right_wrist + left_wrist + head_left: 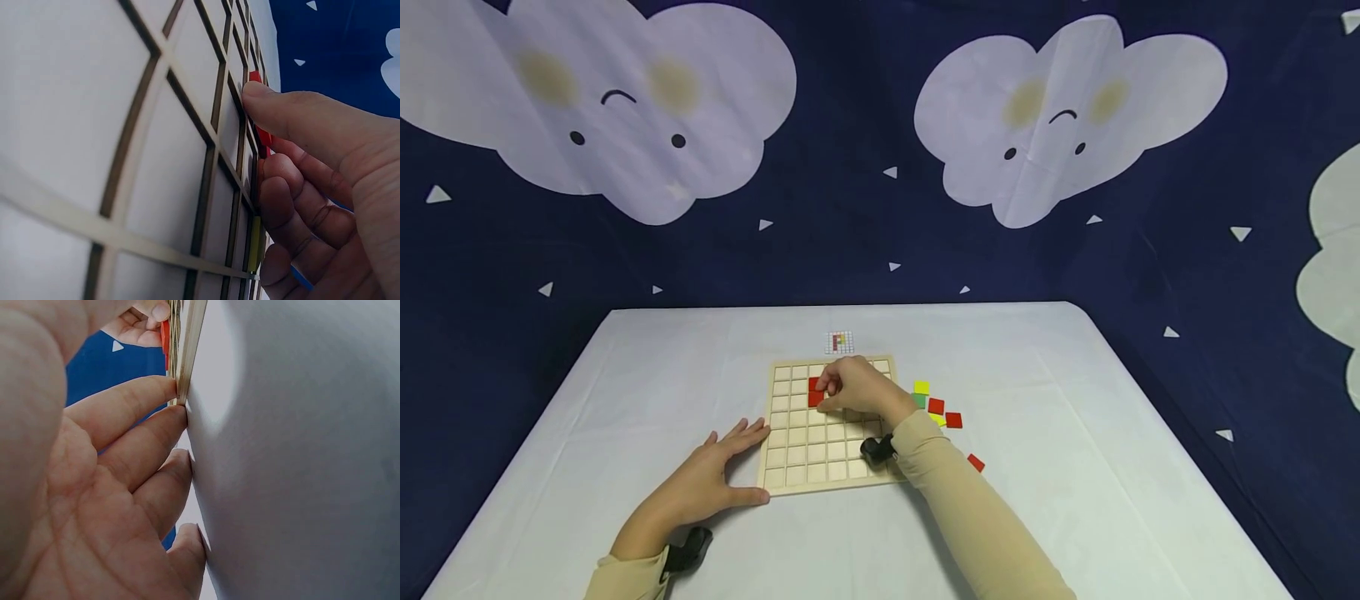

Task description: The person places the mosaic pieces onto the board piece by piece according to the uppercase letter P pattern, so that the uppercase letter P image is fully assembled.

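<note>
Evenly gridded pale wooden board [797, 457]

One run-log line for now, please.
left hand: touching edge of board | right hand: at red tiles | card: beyond board

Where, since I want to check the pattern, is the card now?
In the head view, the card lies on the table just beyond the far edge of the board, slightly left of the picture's centre, past the right hand.
</note>
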Demonstrator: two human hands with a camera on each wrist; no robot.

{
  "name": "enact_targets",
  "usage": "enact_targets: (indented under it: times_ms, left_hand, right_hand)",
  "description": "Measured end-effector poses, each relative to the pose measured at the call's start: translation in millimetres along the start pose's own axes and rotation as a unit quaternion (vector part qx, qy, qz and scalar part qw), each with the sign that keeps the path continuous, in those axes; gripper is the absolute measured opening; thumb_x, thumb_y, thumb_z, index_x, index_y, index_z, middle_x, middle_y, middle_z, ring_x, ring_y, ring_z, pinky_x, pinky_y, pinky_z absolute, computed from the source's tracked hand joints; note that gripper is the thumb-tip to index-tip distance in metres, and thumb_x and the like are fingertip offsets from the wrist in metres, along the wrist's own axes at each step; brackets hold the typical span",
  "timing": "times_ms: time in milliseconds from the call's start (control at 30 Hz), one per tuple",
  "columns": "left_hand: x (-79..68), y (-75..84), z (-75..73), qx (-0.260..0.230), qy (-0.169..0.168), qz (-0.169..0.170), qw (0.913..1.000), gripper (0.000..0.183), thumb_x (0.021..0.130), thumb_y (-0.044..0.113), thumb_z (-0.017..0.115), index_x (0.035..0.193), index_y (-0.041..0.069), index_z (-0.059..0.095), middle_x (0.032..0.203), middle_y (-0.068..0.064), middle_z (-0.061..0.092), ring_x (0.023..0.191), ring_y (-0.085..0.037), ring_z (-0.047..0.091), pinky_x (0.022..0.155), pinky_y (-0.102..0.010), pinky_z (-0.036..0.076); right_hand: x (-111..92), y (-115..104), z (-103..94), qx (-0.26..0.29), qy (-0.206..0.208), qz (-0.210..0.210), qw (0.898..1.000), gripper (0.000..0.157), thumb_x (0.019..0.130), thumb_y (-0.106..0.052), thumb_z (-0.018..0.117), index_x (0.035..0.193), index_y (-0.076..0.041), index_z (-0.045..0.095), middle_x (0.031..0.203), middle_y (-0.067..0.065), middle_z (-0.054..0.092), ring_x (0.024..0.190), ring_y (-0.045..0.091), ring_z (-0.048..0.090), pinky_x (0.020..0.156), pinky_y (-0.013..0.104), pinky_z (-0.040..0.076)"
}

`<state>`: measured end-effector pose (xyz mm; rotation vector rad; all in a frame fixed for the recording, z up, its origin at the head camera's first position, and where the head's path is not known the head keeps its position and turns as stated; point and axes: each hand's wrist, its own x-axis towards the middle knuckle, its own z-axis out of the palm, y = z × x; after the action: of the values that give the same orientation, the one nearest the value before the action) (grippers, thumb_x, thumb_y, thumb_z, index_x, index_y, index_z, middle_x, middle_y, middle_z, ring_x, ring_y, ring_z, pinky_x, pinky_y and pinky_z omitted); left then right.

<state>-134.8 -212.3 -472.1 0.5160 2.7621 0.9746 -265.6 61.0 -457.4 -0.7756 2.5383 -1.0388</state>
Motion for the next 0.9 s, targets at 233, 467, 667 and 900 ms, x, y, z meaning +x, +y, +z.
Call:
enact_targets:
  times_ms: [233, 467, 667, 900]
  left_hand:
    - [0.2, 0.1, 1.0, -0.003, -0.002, 0.000, 1.0000, 0.099, 0.074, 0.046, 0.096, 0.155, 0.005, 0.056, 0.167, -0.018, 0.047, 0.160, -0.049, 0.033, 0.127, -0.080, 0.014]
    - [-0.4, -1.8, 1.4, -0.001, -0.002, -0.001, 1.0000, 0.099, 0.074, 0.046, 0.096, 0.155, 0.006, 0.057, 0.168, -0.017, 0.047, 0.160, -0.049, 0.033, 0.127, -0.080, 0.015]
    - [-0.5, -3.0, 0.7, 0.001, 0.003, 0.006, 1.0000, 0.098, 0.074, 0.046, 0.096, 0.155, 0.006, 0.057, 0.167, -0.018, 0.048, 0.159, -0.049, 0.033, 0.126, -0.080, 0.015]
    - [1.0, -3.9, 1.1, 0.003, 0.006, 0.011, 0.9999, 0.099, 0.074, 0.046, 0.096, 0.155, 0.006, 0.056, 0.167, -0.018, 0.048, 0.159, -0.049, 0.034, 0.126, -0.080, 0.016]
  right_hand:
    - [-1.1, -0.1, 0.4, -0.002, -0.001, 0.006, 1.000, 0.016, 0.090, -0.012, 0.088, 0.099, -0.011, 0.075, 0.081, -0.006, 0.063, 0.075, 0.006, 0.055, 0.071, 0.017, 0.048]
    - [0.9, -0.3, 1.3, -0.001, -0.002, 0.002, 1.000, 0.017, 0.089, -0.012, 0.089, 0.100, -0.010, 0.075, 0.081, -0.006, 0.062, 0.075, 0.006, 0.055, 0.070, 0.016, 0.048]
    - [1.8, -1.9, 0.5, 0.001, -0.003, -0.002, 1.000, 0.018, 0.088, -0.011, 0.089, 0.100, -0.008, 0.075, 0.081, -0.006, 0.062, 0.074, 0.006, 0.054, 0.070, 0.016, 0.048]
    - [4.2, -1.5, 0.8, -0.004, -0.004, -0.004, 1.000, 0.016, 0.089, -0.010, 0.088, 0.101, -0.008, 0.077, 0.080, -0.005, 0.064, 0.074, 0.006, 0.055, 0.070, 0.016, 0.048]
